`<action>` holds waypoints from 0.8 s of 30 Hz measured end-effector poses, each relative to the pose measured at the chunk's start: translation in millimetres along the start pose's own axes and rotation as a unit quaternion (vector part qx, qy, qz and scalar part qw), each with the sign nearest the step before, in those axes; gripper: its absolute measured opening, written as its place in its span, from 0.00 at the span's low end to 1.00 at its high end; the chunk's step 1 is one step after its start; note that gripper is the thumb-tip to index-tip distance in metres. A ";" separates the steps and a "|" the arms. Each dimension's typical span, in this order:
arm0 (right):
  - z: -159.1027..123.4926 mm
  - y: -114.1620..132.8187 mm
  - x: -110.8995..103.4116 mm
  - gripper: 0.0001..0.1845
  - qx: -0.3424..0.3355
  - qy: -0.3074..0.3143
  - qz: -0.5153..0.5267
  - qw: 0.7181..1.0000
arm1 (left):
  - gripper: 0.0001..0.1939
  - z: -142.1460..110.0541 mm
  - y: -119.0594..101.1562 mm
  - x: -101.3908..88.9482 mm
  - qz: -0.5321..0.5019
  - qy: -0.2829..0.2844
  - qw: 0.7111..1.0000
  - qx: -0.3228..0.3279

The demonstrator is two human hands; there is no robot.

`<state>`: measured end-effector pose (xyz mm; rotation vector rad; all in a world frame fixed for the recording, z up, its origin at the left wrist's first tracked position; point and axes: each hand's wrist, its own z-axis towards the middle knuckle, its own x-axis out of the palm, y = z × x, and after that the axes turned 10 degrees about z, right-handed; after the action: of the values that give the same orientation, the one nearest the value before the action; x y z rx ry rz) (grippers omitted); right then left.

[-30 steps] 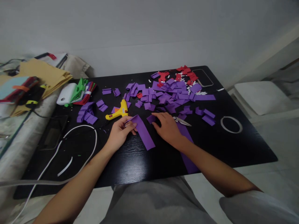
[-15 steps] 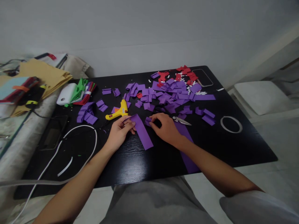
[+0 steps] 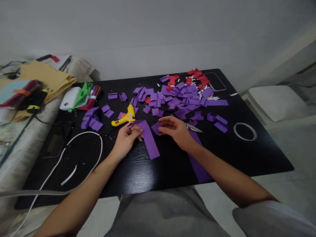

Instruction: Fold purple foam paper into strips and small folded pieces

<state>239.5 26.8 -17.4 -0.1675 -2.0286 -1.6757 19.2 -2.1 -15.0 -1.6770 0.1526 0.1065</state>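
I logged the head view from my remote station. The left hand (image 3: 127,136), just left of centre, had a long purple strip (image 3: 151,143) pinched between thumb and fingers at its upper, bent end; the free length slanted toward the lower centre, and I could not tell whether its tip touched the black table (image 3: 259,158). The right hand (image 3: 174,130), right of centre, gripped a small purple piece (image 3: 155,128) by its right edge, thumb against fingers. Strip and piece sat near each other at mid-frame, apart. A yellow glue gun (image 3: 129,113) lay just above the left hand. Partly hidden behind the right hand I noted scissors (image 3: 196,128), blades pointing right; a second purple strip (image 3: 198,168) ran beneath the right forearm. Folded purple pieces (image 3: 179,98) were heaped across upper centre, with red pieces (image 3: 203,80) at upper right.
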 end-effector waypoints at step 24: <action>-7.1 -8.8 2.4 0.08 -0.096 0.118 -0.197 0.968 | 0.16 -3.2 0.2 3.9 -0.006 0.012 1.000 0.002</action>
<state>235.9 17.5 -23.3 0.3798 -1.7996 -2.0219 23.0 -5.4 -15.5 -1.6745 0.1622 0.0768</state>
